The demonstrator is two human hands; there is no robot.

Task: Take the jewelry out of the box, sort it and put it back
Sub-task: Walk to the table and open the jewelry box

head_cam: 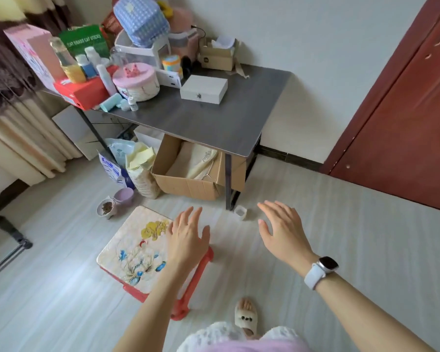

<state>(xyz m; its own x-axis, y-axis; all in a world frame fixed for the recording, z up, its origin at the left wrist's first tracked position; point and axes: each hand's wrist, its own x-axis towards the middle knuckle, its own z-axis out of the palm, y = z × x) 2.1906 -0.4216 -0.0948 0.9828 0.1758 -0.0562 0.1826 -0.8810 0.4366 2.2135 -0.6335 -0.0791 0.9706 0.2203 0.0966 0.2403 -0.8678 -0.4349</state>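
A white wooden jewelry box [203, 89] with a small metal clasp stands closed on the grey table [214, 128], near its middle back. No jewelry shows. I stand a step away from the table. My left hand [186, 237] hovers over the right edge of a flowered stool, fingers straight and relaxed, holding nothing. My right hand [281, 231] is stretched out over the floor, palm down, fingers loosely spread and empty. A white watch sits on that wrist.
A red stool with a flowered top [135, 247] stands on the floor before me. The table's left half is crowded with bottles, a round pink box [136, 81] and cartons. A cardboard box [188, 171] sits under the table. A red door [404, 110] is at right.
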